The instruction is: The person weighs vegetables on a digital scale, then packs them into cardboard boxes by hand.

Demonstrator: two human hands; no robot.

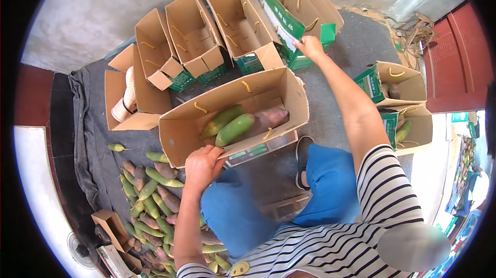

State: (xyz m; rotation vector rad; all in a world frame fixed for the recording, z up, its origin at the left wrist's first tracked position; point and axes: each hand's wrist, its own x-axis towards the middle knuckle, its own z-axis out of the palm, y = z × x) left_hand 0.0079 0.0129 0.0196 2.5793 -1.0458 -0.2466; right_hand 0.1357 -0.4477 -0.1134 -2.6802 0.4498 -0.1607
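Observation:
In front of my knees stands an open cardboard box with yellow cord handles. Two green radishes and purplish ones lie inside it. My left hand is closed over the box's near rim at its left end. Stretched out to the far right, my right hand grips the edge of a green-and-white printed carton, thumb on its near panel. That carton is open at the top, with brown inner walls and yellow cords. Under the front box a panel with green patches, perhaps a scale, partly shows.
Several open boxes stand in a row along the wall. One at the left holds a pale woven-looking roll. Many radishes lie piled on the floor at left. Two boxes with radishes stand at right.

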